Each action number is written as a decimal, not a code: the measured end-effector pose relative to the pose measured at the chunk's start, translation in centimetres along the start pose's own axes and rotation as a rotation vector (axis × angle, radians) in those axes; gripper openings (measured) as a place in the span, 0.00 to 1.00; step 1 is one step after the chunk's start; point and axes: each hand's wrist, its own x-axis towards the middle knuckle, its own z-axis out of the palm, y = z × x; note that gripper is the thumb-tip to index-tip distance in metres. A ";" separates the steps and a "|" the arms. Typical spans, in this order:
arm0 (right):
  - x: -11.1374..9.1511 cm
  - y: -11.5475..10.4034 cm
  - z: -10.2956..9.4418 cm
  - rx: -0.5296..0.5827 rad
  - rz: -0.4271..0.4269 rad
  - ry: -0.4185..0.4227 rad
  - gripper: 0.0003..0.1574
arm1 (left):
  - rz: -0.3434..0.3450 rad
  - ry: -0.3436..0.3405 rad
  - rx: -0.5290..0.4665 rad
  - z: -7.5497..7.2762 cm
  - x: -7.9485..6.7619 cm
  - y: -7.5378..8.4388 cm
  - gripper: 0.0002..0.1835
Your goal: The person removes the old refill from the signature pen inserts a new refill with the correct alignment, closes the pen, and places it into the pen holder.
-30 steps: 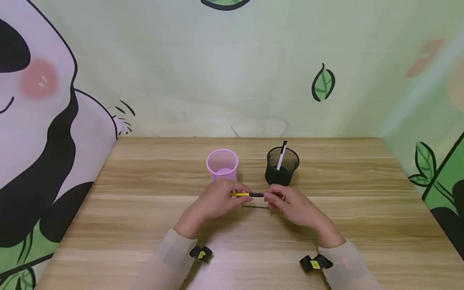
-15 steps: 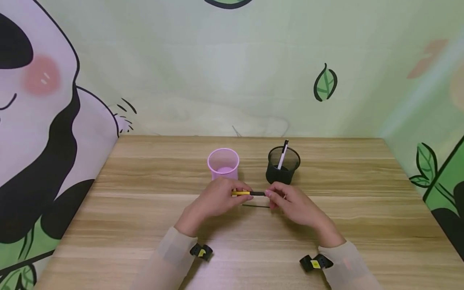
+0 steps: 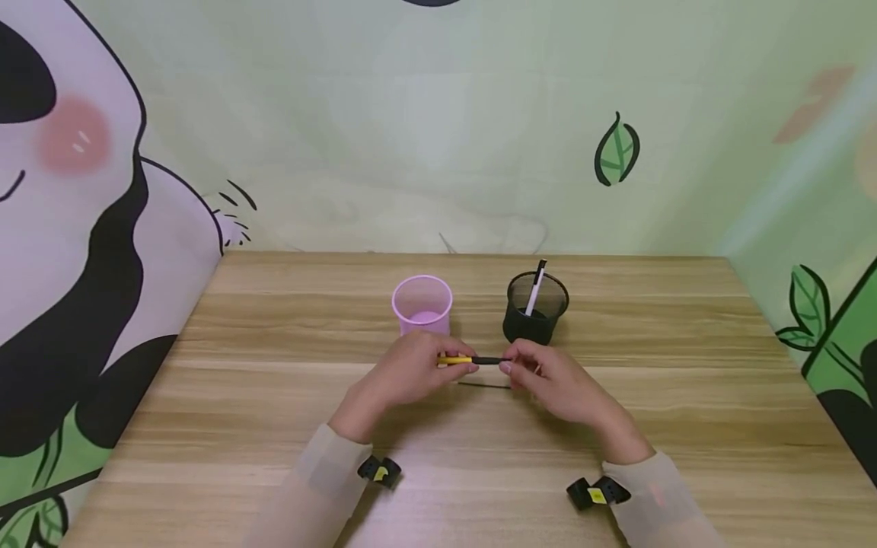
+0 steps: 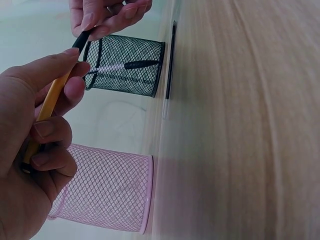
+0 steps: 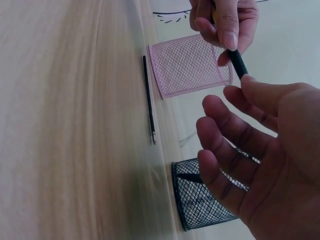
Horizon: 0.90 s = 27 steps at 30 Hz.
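A yellow pen with a black front section (image 3: 486, 361) lies level between my two hands, above the table. My left hand (image 3: 414, 369) grips its yellow barrel (image 4: 52, 97), fingers curled round it in the left wrist view. With thumb and forefinger, my right hand (image 3: 558, 380) pinches the pen's black end (image 5: 237, 62); the other fingers are loosely bent. Below the hands a thin dark pen refill (image 3: 483, 385) rests on the table; one end looks clear (image 4: 166, 109) and the other carries a metal point (image 5: 154, 139).
Behind the left hand stands a pink mesh pen cup (image 3: 422, 323). A black mesh pen cup (image 3: 527, 327) behind the right hand holds a white pen with a black end (image 3: 534, 293). The wooden table (image 3: 274, 320) meets a printed backdrop (image 3: 329, 152) at its far edge.
The head view has tilted slightly, so the scene sits a little higher. Slightly more of the pen's black end shows at the right fingertips. Both hands keep their places.
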 end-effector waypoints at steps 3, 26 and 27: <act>0.0 0.1 0.0 -0.008 -0.001 0.003 0.10 | 0.006 0.000 0.001 0.0 0.1 0.0 0.10; 0.0 -0.4 -0.2 -0.024 -0.020 0.004 0.19 | 0.016 0.000 -0.018 -0.4 0.2 0.8 0.10; 0.0 -0.4 -0.2 -0.022 -0.019 0.004 0.19 | 0.015 0.001 -0.020 -0.4 0.1 0.8 0.10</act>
